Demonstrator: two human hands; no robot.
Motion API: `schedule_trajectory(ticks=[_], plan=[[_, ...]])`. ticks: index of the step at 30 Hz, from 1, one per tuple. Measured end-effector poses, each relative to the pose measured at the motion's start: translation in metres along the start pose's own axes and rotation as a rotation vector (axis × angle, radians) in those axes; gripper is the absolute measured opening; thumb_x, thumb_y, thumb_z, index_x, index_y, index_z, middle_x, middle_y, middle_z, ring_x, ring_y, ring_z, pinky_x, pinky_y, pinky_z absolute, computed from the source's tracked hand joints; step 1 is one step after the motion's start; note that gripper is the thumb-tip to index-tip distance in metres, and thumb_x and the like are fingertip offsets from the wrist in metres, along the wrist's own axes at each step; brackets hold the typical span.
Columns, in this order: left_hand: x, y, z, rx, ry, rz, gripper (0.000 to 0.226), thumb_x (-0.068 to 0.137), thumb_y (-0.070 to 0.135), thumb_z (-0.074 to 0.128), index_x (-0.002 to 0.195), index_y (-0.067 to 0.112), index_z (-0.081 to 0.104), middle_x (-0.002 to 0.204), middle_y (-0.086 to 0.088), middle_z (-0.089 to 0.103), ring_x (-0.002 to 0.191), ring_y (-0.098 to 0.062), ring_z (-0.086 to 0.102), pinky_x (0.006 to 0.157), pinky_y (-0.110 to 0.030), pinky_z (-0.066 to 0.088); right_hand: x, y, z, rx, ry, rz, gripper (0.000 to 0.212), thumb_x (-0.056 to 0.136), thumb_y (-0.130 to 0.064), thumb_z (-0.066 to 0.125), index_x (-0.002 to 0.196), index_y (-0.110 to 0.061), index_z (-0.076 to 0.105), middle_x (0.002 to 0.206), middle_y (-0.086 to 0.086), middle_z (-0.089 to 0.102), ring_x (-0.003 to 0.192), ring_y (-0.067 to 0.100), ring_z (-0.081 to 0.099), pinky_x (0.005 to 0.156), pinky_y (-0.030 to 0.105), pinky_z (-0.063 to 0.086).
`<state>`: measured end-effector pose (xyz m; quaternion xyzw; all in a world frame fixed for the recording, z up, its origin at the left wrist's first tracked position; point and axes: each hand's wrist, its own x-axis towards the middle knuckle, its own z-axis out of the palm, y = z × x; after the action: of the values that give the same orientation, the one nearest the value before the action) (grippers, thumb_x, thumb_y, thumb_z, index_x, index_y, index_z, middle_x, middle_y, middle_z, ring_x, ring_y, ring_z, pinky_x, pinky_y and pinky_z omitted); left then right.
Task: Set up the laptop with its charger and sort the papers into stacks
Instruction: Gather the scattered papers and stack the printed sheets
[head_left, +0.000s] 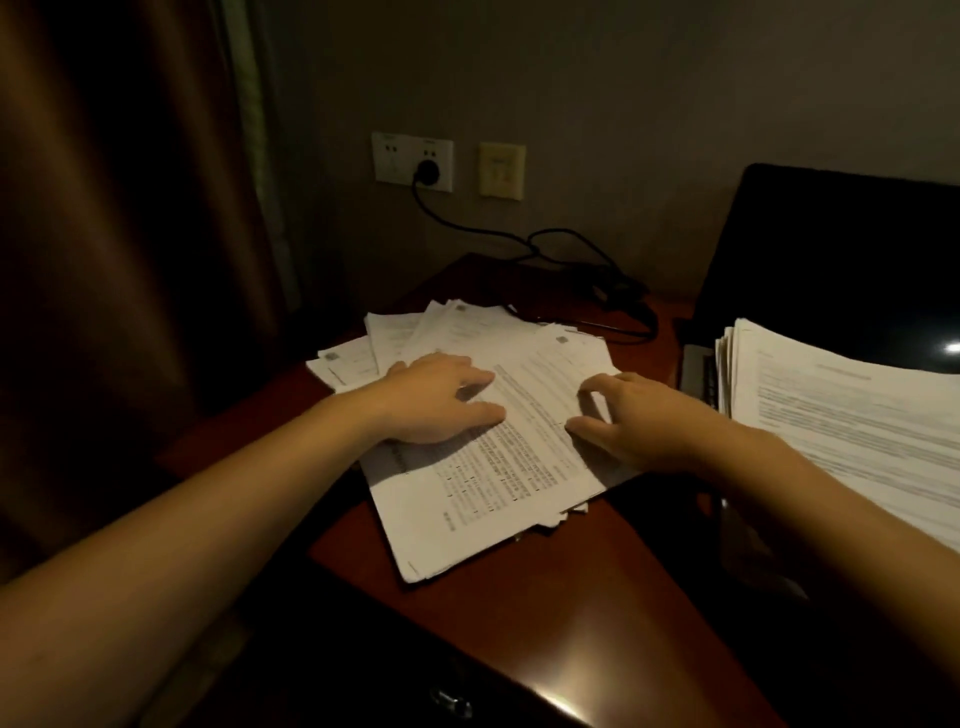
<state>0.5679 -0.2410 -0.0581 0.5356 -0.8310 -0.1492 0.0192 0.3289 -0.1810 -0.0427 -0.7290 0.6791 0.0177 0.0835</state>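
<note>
Here, mid-sort at a dim desk (524, 608): left hand (441, 400) spread flat on the loose pile (462, 332) of papers, right hand (641, 423) curled, fingertips pinching the top sheet (524, 431) at its right edge, nearer the neater stack (841, 410) lying rightward on the laptop (831, 249).

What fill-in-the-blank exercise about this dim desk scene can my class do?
1. The black charger plug sits in the white wall ____.
2. The left hand and right hand both rest ____ the loose pile of printed white papers.
3. The tidier stack of white papers lies across the open black ____.
Missing words: socket; on; laptop.
</note>
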Motion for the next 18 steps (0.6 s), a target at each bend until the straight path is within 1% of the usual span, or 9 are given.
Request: schedule_trajectory(ticks=[2,4,7,9,11,12,14,16,18], plan=[[0.005,-0.002,-0.010,-0.092,0.037,-0.014,0.068,0.088,0.065,0.060,0.148,0.037,0.045,0.157,0.007,0.039,0.139,-0.019,0.040,0.114,-0.044,0.036,0.006,0.001,-0.003,0.060,-0.015,0.032,0.069,0.089,-0.064,0.056,0.144,-0.025,0.041,0.138,0.009,0.050,0.112,0.025,0.056,0.097,0.042,0.050],[0.013,-0.002,-0.018,-0.093,0.050,-0.087,0.070,0.086,0.060,0.066,0.147,0.029,0.048,0.151,0.003,0.047,0.131,-0.021,0.049,0.107,-0.040,0.044,0.013,0.002,-0.007,0.115,-0.013,0.086,0.077,0.085,-0.063,0.063,0.145,-0.021,0.041,0.138,0.009,0.052,0.114,0.025,0.056,0.096,0.038,0.049],[0.026,0.003,-0.026,0.009,0.038,-0.190,0.073,0.085,0.060,0.068,0.141,0.016,0.054,0.134,-0.004,0.057,0.115,-0.024,0.057,0.098,-0.042,0.051,0.025,0.004,-0.014,0.158,0.022,0.164,0.087,0.079,-0.058,0.073,0.147,-0.016,0.040,0.145,0.008,0.049,0.127,0.027,0.051,0.099,0.036,0.046],[0.032,0.007,-0.030,-0.020,0.012,-0.213,0.075,0.083,0.059,0.071,0.139,0.013,0.054,0.131,-0.005,0.059,0.111,-0.023,0.059,0.096,-0.039,0.052,0.033,0.004,-0.019,0.193,0.016,0.211,0.073,0.077,-0.054,0.077,0.134,-0.016,0.051,0.134,0.006,0.057,0.114,0.023,0.058,0.087,0.030,0.049],[0.035,0.010,-0.034,-0.047,-0.008,-0.227,0.075,0.083,0.056,0.074,0.139,0.012,0.052,0.129,-0.005,0.061,0.110,-0.023,0.060,0.091,-0.036,0.053,0.038,0.006,-0.022,0.267,-0.018,0.252,0.043,0.078,-0.047,0.079,0.103,-0.019,0.060,0.109,0.003,0.064,0.088,0.014,0.061,0.067,0.023,0.047],[0.036,0.011,-0.036,-0.054,-0.017,-0.237,0.076,0.082,0.055,0.075,0.140,0.012,0.052,0.127,-0.005,0.062,0.108,-0.023,0.061,0.089,-0.036,0.053,0.041,0.007,-0.023,0.300,-0.037,0.268,0.038,0.077,-0.045,0.080,0.095,-0.019,0.059,0.101,0.001,0.064,0.083,0.013,0.060,0.063,0.022,0.045],[0.037,0.011,-0.039,-0.075,-0.037,-0.264,0.079,0.080,0.056,0.077,0.140,0.012,0.053,0.125,-0.005,0.063,0.105,-0.024,0.062,0.090,-0.037,0.054,0.045,0.009,-0.025,0.362,-0.071,0.318,0.045,0.074,-0.043,0.083,0.099,-0.014,0.060,0.098,0.002,0.063,0.089,0.018,0.061,0.071,0.026,0.048],[0.039,0.007,-0.036,-0.118,-0.048,-0.278,0.078,0.076,0.056,0.080,0.137,0.014,0.056,0.125,-0.003,0.064,0.106,-0.023,0.062,0.093,-0.038,0.054,0.048,0.011,-0.027,0.436,-0.078,0.367,0.055,0.071,-0.040,0.086,0.109,-0.010,0.061,0.103,0.005,0.064,0.096,0.023,0.062,0.080,0.033,0.052],[0.040,0.001,-0.031,-0.208,-0.029,-0.261,0.067,0.073,0.052,0.084,0.127,0.017,0.063,0.119,0.000,0.066,0.103,-0.020,0.062,0.093,-0.038,0.054,0.048,0.012,-0.028,0.512,-0.073,0.358,0.054,0.069,-0.037,0.088,0.111,-0.012,0.065,0.108,0.006,0.067,0.096,0.024,0.065,0.079,0.034,0.055]])
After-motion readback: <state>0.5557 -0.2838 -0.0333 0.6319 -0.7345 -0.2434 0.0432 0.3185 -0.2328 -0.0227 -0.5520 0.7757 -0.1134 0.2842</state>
